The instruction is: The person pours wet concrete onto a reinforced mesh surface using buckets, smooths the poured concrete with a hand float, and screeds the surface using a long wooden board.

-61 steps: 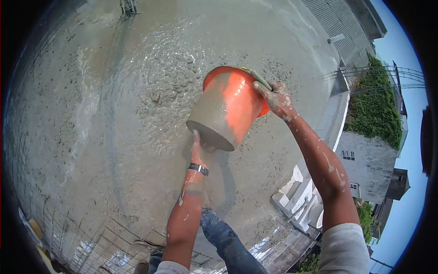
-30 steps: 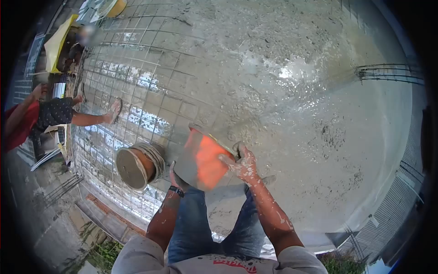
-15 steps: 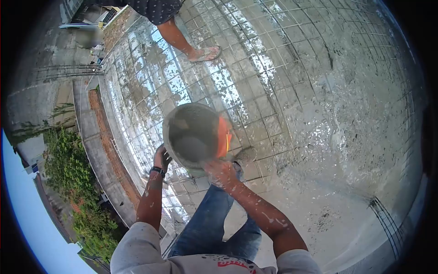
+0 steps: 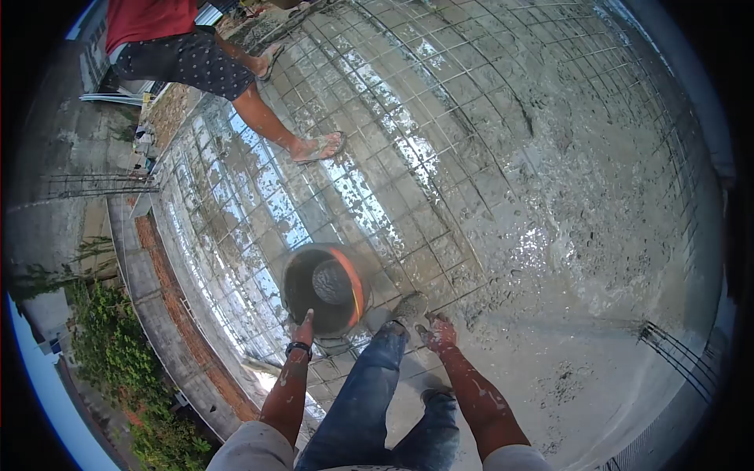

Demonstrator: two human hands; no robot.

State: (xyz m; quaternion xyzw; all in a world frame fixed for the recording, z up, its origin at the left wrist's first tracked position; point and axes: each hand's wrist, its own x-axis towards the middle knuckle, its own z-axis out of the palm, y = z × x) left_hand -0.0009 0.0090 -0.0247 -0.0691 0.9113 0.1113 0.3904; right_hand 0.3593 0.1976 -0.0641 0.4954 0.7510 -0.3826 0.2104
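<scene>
A mud-coated bucket (image 4: 301, 284) with an orange band is in front of my legs, its opening facing up toward me and grey residue in its bottom. My left hand (image 4: 302, 330), with a dark band at the wrist, is at the bucket's near left edge. One finger is stretched out along it; I cannot tell whether it touches. Away to the right of the bucket, my right hand (image 4: 437, 334) has its thumb and fingers apart and holds nothing. Wet cement spatters both arms.
Steel rebar mesh (image 4: 440, 133) covers the floor, with wet concrete (image 4: 542, 228) spread on the right. Another person's sandalled foot (image 4: 318, 147) stands on the mesh. Upright rebar ends (image 4: 675, 357) stick out at right. A brick-lined edge (image 4: 177, 290) drops off at left.
The bucket has moved down in view and tilted, showing its bottom. My right hand has let go and moved right; my left hand has shifted lower. More of the other person shows.
</scene>
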